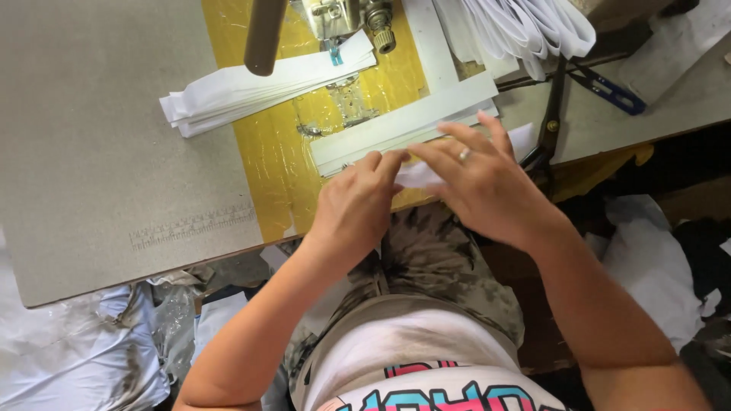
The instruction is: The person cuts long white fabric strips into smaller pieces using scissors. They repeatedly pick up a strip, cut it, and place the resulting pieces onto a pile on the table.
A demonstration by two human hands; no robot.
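Grey tabletop (99, 137), yellow taped patch around the sewing machine (343, 19). At its near edge, our left hand (354, 205) and right hand (476, 179) pinch a white fabric strip (417, 175), fingers clamped. Fabric scraps (655, 259) litter the floor.

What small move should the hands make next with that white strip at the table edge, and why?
Probably slide the white strip forward toward the presser foot: both the left hand and right hand pinch it at the table edge, short of the needle area.
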